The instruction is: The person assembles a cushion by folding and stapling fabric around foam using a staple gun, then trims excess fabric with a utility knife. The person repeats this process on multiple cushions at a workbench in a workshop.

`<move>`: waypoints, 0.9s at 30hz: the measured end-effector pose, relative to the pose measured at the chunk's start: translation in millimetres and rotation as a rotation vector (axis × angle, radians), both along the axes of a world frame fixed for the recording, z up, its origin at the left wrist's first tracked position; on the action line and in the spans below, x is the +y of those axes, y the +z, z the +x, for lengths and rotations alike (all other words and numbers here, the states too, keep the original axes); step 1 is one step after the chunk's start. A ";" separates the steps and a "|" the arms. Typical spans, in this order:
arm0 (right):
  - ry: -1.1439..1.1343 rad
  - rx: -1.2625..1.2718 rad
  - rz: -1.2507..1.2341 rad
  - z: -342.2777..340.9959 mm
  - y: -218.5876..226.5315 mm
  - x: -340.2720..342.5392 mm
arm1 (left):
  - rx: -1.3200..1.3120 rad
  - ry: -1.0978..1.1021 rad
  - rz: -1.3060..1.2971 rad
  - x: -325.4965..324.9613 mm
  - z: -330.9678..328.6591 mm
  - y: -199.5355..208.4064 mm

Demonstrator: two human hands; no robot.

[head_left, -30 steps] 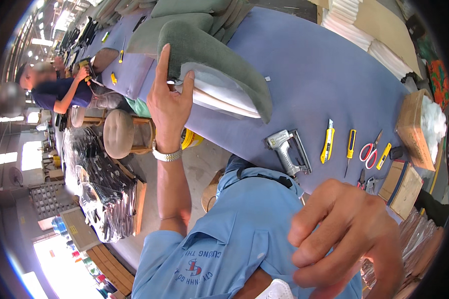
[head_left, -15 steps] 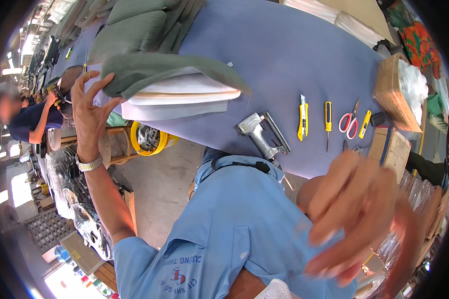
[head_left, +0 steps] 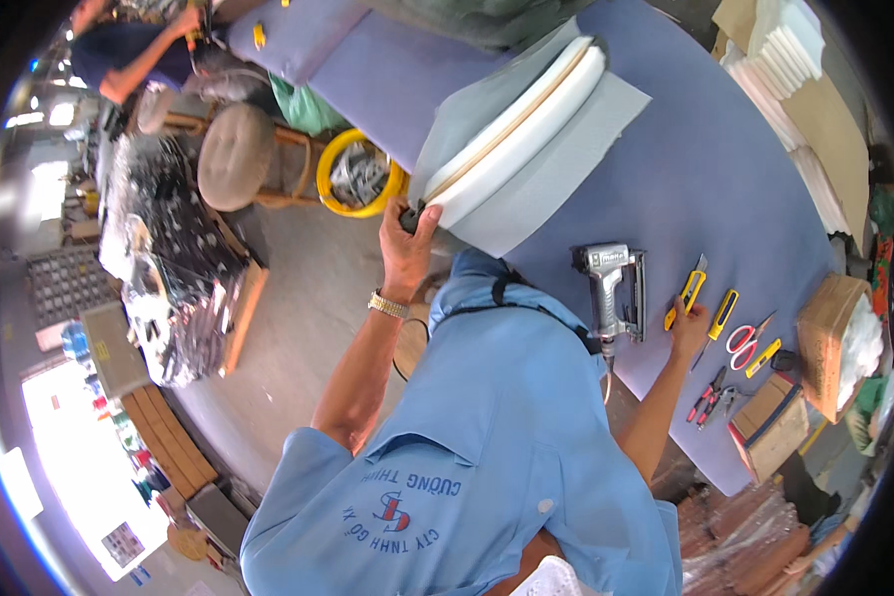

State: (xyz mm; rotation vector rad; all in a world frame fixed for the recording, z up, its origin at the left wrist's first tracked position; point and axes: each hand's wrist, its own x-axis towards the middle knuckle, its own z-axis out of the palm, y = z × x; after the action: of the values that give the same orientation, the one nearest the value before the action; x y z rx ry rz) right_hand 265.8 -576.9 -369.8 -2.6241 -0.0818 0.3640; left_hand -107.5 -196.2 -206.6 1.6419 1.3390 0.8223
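Observation:
My left hand (head_left: pixel 405 256) is closed on the near end of a seat cushion (head_left: pixel 531 129), thumb and fingers pinching its dark corner. The cushion stands tilted on its edge, showing white padding, a tan board edge and grey sheet material spread on both sides. On the right, my right hand (head_left: pixel 689 330) has its fingers on the yellow handle of a utility knife (head_left: pixel 693 288), whose blade points away from me. Between my hands lies a silver staple gun (head_left: pixel 609 283) with a hose at its handle. Right of the knife lies a yellow screwdriver (head_left: pixel 722 316).
Red-handled scissors (head_left: pixel 740 348), a second yellow cutter (head_left: pixel 763 359), pliers (head_left: pixel 706 397) and cardboard boxes (head_left: pixel 826 338) line the table's right side. A yellow bucket (head_left: pixel 324 184) and a round stool (head_left: pixel 236 157) stand at left. Another person's arm (head_left: pixel 149 68) shows at far left.
My view has turned. My left hand has shifted its hold to the cushion's near end, and the cushion now stands slanted. My right hand has gone from a blurred swing to the utility knife.

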 end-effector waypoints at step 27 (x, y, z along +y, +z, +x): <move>0.228 -0.093 1.111 -239.1 280.8 244.1 | -0.045 -1.113 0.103 77.2 -32.5 30.0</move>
State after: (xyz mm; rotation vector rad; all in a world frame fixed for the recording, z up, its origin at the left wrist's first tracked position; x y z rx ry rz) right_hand 26.6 -332.9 -89.0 -1.5266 -0.4680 0.1796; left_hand -139.9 -119.0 -176.6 2.0501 0.1980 0.2311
